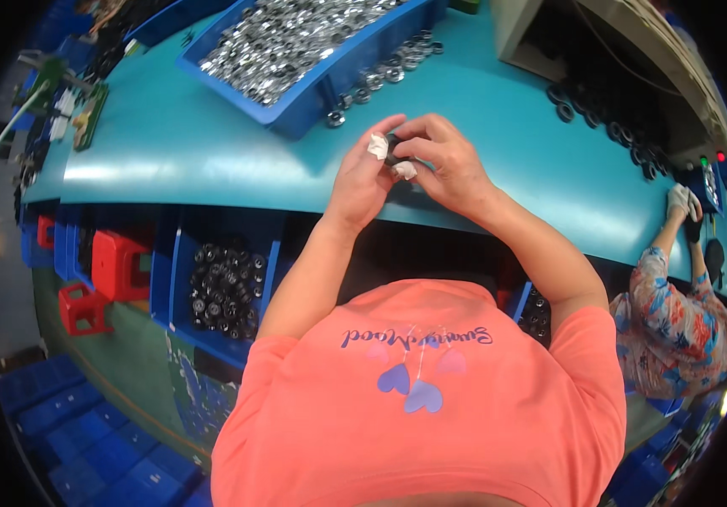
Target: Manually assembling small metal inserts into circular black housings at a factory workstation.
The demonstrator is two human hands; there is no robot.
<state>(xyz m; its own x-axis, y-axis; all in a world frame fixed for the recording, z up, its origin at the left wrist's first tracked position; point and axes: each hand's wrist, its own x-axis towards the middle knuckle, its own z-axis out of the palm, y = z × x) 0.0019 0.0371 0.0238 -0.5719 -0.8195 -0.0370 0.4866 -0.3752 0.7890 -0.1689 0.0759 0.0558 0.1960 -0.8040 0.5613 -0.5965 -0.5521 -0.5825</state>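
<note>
— What's that in the hands, from the head view?

— A small dark round part (394, 150), black by the look of it, mostly hidden by fingers. It sits just above the middle of the picture, over the teal surface (211, 144), near its front edge. White tape or cloth wraps a fingertip at 10 o'clock of the part and another bit of white shows at 5 o'clock of it.

— And how are the hands set?

— The left hand (362, 179) comes up from 6 o'clock, wrist bent, fingers (378, 145) closed narrowly on the part's left side. The right hand (443, 165) reaches in from 4 o'clock, knuckles up, thumb and fingers pinching the same part from the right. Both hands touch each other around it; both forearms rise from the orange shirt (431, 406) at the bottom.

— Anything about them?

— At 11 o'clock of the hands, a blue bin (304, 106) heaped with shiny metal rings (287, 38), and a row of loose rings (384, 74) along its side on the surface. At 7 o'clock, below the surface edge, a blue crate of dark round parts (226, 287). Far at 3 o'clock, another person's gloved hand (683, 201) rests on the surface, sleeve flowered.
</note>
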